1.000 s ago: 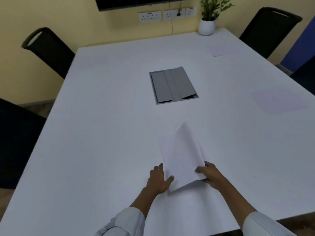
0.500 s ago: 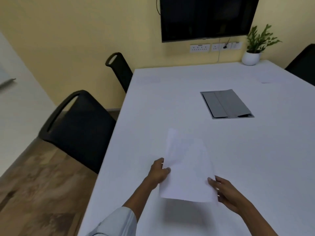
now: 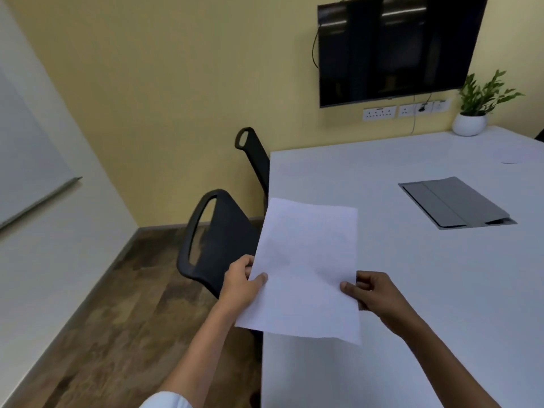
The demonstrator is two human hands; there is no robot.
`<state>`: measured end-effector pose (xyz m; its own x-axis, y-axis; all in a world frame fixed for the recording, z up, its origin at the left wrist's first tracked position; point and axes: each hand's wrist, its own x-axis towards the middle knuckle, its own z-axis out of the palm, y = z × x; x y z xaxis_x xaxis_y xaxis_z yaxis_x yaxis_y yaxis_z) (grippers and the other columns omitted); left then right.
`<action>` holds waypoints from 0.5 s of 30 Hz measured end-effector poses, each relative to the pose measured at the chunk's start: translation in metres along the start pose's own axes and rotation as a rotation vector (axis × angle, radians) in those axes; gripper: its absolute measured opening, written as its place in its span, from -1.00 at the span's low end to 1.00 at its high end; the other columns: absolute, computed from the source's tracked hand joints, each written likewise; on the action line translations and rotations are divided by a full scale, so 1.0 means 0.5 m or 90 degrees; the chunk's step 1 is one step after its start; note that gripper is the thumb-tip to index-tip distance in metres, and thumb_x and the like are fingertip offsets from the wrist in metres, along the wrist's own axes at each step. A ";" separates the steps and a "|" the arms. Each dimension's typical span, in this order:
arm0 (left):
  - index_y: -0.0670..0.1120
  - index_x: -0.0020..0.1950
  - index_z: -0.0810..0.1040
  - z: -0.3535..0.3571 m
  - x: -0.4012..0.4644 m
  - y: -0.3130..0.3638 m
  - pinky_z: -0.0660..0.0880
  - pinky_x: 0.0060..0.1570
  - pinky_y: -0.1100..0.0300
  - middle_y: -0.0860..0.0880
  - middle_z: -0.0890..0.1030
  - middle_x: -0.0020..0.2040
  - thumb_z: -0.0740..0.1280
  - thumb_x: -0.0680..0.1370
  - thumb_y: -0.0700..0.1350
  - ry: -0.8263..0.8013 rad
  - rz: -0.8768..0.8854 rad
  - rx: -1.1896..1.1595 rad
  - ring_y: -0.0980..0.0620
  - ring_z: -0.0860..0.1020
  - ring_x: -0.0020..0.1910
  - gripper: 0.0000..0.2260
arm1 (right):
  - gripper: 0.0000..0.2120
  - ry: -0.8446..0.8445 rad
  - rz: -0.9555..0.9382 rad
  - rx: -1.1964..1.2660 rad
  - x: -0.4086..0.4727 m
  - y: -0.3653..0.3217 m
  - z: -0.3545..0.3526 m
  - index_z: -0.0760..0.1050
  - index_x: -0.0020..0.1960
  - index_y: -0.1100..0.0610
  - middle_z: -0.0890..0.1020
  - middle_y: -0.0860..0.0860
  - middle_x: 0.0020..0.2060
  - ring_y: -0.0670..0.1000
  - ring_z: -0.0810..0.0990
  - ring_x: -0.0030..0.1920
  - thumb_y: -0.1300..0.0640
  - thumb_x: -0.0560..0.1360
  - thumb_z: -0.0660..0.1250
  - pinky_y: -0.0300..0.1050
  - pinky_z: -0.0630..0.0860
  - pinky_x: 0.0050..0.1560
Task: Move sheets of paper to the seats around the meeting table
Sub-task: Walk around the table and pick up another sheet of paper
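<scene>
A person is standing at the near left corner of a white table [image 3: 412,290], looking down at both bare hands. The left hand [image 3: 240,285] is pinching the left edge of a white sheet [image 3: 306,269], thumb on top and fingers curled underneath. The right hand [image 3: 372,293] is gripping the sheet's right edge the same way, thumb pressing on the top face. The sheet is being held up in the air, tilting slightly, above the table's left edge; its lower left corner is hanging out past that edge, over the floor [image 3: 117,334].

A black chair [image 3: 217,245] is standing just beside the table's left edge, right next to the sheet and the left hand. A second chair [image 3: 254,154] is sitting farther along the same edge, near the far left corner.

A grey cable hatch [image 3: 456,201] is lying flush in the middle of the table. Another sheet [image 3: 512,153] is lying flat near the far right of the table. A small plant [image 3: 474,113] in a round white pot is standing at the far edge, beside the yellow wall [image 3: 176,83]. A dark screen [image 3: 394,45] is hanging on that wall, with a row of sockets [image 3: 406,110] below it.
</scene>
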<state>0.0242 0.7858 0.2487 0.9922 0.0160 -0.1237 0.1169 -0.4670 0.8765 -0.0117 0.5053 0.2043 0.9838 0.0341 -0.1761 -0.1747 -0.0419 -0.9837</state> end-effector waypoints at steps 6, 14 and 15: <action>0.09 0.06 0.47 -0.171 0.100 0.013 0.64 -0.08 0.02 0.08 0.68 -0.07 0.40 0.54 -0.12 0.034 0.120 0.023 0.09 0.67 -0.11 -0.82 | -0.75 0.146 -0.129 -0.038 0.069 -0.073 0.164 0.57 0.14 0.04 0.76 0.11 -0.20 0.12 0.74 -0.20 0.23 0.50 0.45 -0.02 0.62 -0.27; 0.02 0.20 0.33 -0.305 0.324 0.085 0.52 -0.08 0.10 0.04 0.60 -0.05 0.36 0.54 -0.15 -0.055 0.263 0.100 0.07 0.58 -0.08 -0.69 | -0.43 0.385 -0.177 -0.031 0.160 -0.136 0.314 0.36 0.34 -0.14 0.61 -0.11 0.00 -0.08 0.73 -0.26 0.14 0.44 0.53 -0.21 0.63 -0.33; 0.01 0.17 0.35 -0.304 0.357 0.092 0.51 -0.07 0.08 0.03 0.58 -0.04 0.36 0.53 -0.16 -0.064 0.271 0.106 0.05 0.57 -0.08 -0.72 | -0.46 0.404 -0.187 -0.027 0.169 -0.144 0.321 0.41 0.33 -0.11 0.63 -0.08 0.03 -0.06 0.74 -0.26 0.15 0.44 0.52 -0.21 0.63 -0.34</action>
<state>0.2135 0.9016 0.3375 0.9400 -0.2901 0.1794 -0.3171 -0.5493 0.7731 0.0774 0.6716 0.2544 0.8258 -0.5394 0.1646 0.0911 -0.1604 -0.9828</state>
